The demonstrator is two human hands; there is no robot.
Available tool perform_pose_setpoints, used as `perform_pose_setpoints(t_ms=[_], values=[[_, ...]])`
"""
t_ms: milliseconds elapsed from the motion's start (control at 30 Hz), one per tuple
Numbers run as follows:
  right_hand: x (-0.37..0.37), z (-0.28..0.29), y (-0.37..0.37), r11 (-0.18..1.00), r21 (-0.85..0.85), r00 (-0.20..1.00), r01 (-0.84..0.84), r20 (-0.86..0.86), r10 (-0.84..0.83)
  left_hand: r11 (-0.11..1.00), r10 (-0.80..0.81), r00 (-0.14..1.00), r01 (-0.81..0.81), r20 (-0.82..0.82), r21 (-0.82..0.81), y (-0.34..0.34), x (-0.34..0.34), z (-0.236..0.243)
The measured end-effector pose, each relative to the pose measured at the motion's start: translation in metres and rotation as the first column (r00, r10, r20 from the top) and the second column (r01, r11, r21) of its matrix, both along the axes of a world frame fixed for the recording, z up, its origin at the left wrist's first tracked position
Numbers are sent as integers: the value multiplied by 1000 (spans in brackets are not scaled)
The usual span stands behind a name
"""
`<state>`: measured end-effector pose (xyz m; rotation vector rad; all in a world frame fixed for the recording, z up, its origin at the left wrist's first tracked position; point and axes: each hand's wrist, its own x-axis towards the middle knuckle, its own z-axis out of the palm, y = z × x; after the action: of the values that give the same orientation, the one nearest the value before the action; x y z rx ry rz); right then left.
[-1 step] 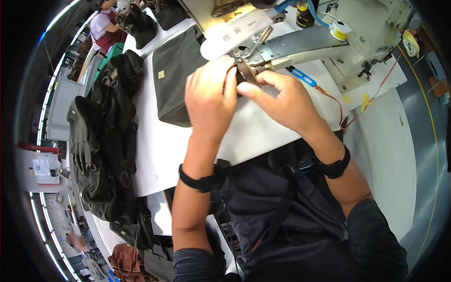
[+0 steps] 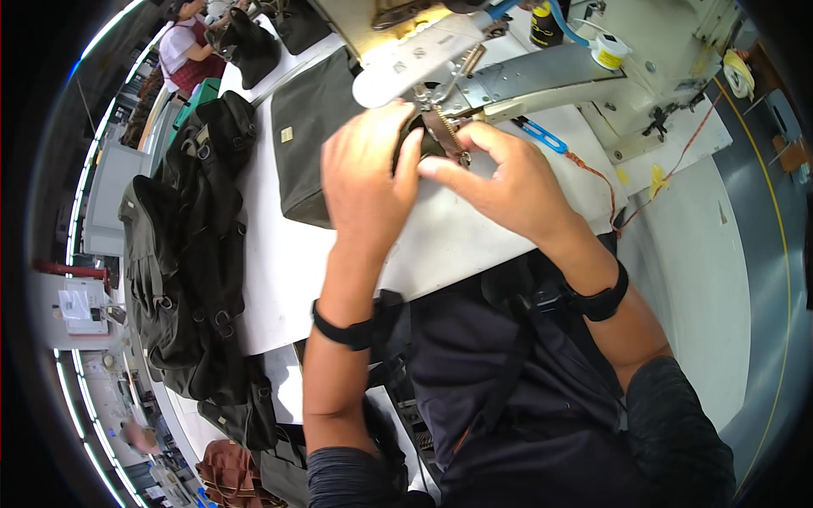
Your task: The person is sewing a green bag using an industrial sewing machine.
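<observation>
Left hand (image 2: 368, 169): curving over the right-hand part of a dark olive bag (image 2: 312, 140), hiding its fingertips and so leaving any pinch impossible to tell. Right hand (image 2: 508, 173): facing it, holding thumb and forefinger apart about the lower end of a brown strip (image 2: 439, 129); not showing clearly whether pressing on it. Bag: lying left of and partly under the left hand, showing matt cloth, a boxy outline and a small pale tag (image 2: 286, 134). Strip: slanting between the hands, showing a ribbed edge. Worktop (image 2: 284, 288): spreading smooth and white beneath both. Sewing machine (image 2: 677, 51): standing beyond the hands, reaching toward them with a rounded white cover (image 2: 415, 63) and crowding the space just past the fingers. Blue slotted tool (image 2: 542, 135): lying just beyond the right hand, trailing an orange cord (image 2: 597, 173). Heap of dark bags (image 2: 182, 279): sagging in soft folds well left of the left hand, showing metal rings.
</observation>
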<state>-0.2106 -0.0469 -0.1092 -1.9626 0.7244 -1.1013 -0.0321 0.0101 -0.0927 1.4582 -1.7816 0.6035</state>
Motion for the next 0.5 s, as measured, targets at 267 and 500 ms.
perform_pose_setpoints(t_ms=[267,500], values=[[5,-14,-3,737,-627,964,253,95,-250,809,262,870,-434,418,396,69,39,41],[-22,11,-43,524,-840,968,140,4,-252,659,-37,867,-353,498,665,117,-52,115]])
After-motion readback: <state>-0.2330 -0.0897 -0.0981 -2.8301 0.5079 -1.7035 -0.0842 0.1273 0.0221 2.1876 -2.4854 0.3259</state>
